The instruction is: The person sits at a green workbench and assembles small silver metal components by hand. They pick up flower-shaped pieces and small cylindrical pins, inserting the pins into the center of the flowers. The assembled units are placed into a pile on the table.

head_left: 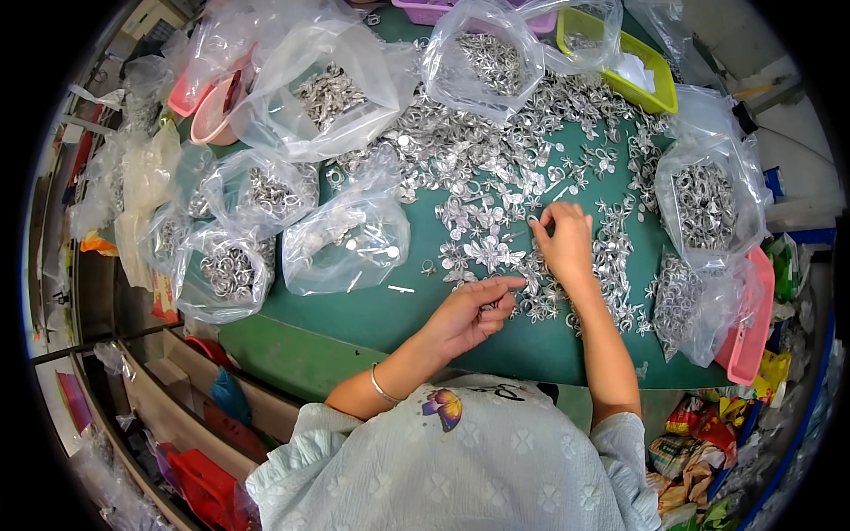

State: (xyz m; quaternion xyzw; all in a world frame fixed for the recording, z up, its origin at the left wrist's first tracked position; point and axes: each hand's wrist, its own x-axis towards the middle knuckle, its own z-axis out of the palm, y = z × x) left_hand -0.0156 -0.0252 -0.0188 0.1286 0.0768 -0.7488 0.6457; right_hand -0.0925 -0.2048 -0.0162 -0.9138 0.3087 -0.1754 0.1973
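Small silver-coloured metal pieces, many ring- or flower-shaped, lie in a loose spread on the green tabletop. My right hand reaches into this spread, with thumb and fingertips bent together among the pieces. Whatever it pinches, if anything, is too small to tell. Lower and to the left, my left hand hovers by the near edge of the spread. Its index finger points right while the other fingers curl into the palm, and their contents are hidden. A bracelet circles the left wrist.
Clear bags of metal pieces stand at left, far left, far middle and right. A larger heap lies behind my hands. A green basket and pink tray sit at the table's edges.
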